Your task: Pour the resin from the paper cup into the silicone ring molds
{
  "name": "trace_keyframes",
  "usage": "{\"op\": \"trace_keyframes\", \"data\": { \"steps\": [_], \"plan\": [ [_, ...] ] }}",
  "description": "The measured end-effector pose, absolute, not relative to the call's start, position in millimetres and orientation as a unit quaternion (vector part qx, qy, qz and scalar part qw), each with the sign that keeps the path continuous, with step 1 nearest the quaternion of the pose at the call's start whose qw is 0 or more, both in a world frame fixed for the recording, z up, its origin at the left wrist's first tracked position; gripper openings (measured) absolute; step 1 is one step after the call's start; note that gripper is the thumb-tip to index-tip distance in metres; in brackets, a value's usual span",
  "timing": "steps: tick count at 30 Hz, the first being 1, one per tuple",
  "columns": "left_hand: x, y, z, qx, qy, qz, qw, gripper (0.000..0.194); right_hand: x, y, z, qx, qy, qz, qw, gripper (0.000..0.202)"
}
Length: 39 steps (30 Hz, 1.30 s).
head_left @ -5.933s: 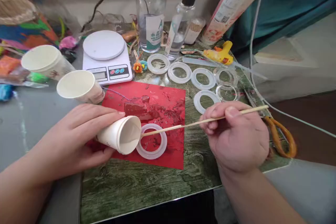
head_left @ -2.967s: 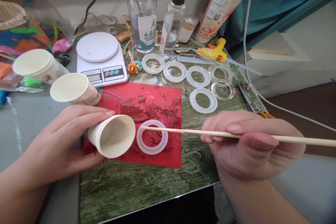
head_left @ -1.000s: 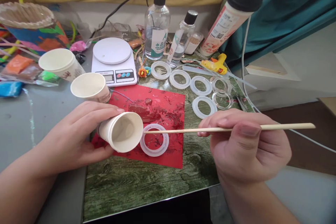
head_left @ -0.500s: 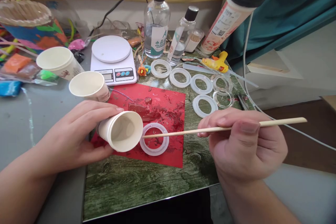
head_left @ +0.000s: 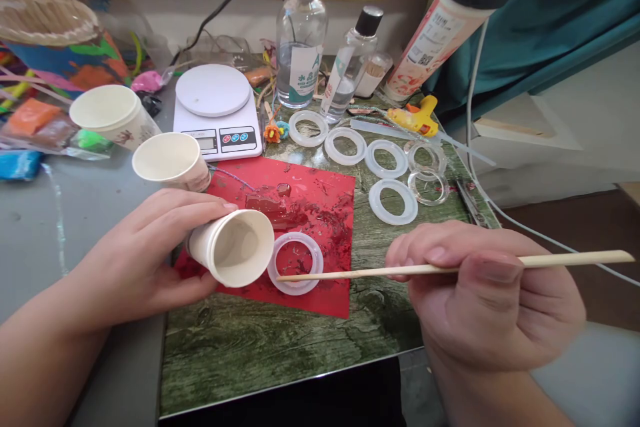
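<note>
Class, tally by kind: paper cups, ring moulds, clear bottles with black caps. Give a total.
Paper cups: 3, one tipped in the left hand.
Ring moulds: 7, one on the red sheet.
Bottles: 2.
Total: 12.

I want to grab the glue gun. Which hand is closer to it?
Right. The right hand is below the yellow glue gun, on its side; the left hand is far across the mat.

At frame centre a ring mould (head_left: 295, 263) lies on a sheet (head_left: 320, 213), just right of a tipped paper cup (head_left: 233, 247). A scale (head_left: 217, 112) sits above; five more rings (head_left: 380, 159) lie upper right, bottles (head_left: 301, 33) behind them.
</note>
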<state>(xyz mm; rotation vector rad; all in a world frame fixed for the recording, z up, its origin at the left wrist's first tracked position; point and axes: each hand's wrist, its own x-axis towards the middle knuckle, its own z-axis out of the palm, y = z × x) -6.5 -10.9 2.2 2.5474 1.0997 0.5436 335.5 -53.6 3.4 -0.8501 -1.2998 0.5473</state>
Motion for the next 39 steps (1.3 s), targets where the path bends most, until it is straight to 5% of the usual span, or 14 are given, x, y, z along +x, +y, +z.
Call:
{"op": "trace_keyframes", "data": {
  "steps": [24,39],
  "plan": [
    [-13,-11,-4,0.888,0.383,0.196,0.162,0.053,355,-42,-6,-0.435,-0.467,0.102,0.763,0.028],
    [-12,-11,-3,0.893,0.385,0.178,0.153,0.05,344,-31,-11,-0.389,-0.543,0.157,0.727,0.021]
  ]
}}
